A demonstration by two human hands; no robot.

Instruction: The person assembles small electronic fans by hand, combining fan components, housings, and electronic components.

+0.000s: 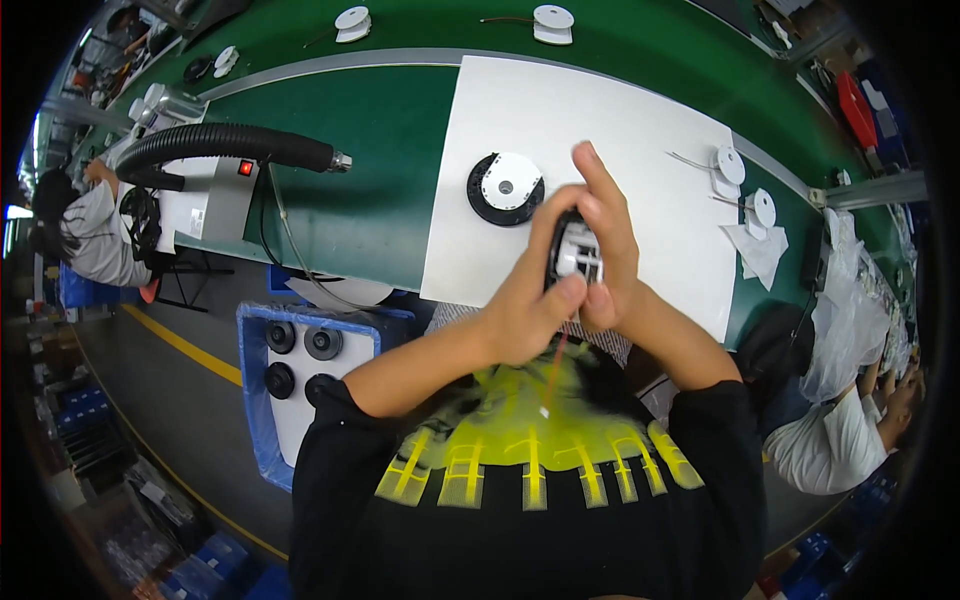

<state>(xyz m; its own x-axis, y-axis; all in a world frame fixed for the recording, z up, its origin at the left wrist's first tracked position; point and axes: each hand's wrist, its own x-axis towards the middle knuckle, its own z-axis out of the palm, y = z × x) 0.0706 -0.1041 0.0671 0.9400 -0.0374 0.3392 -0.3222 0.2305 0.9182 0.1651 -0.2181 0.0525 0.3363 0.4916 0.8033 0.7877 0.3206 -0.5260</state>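
Note:
Above the near edge of the white sheet, I hold a black-and-white round part (580, 255) between both hands, tilted so that its white face with slots shows. My left hand (522, 300) is closed around its left side, the thumb pressing low on the part. My right hand (615, 245) grips the other side, with one finger pointing up. A thin red wire (552, 375) with a small pale end hangs below my hands. Just beyond, a black disc with a white cover (508, 188) lies flat on the white sheet (640, 140).
A black flexible hose (235, 145) with a metal nozzle arches over the green table (390, 130) at left. A blue-lined bin (262, 425) holds several black round parts. White spools (728, 165) with leads sit at right and on the far green belt (440, 25). Other people work at both sides.

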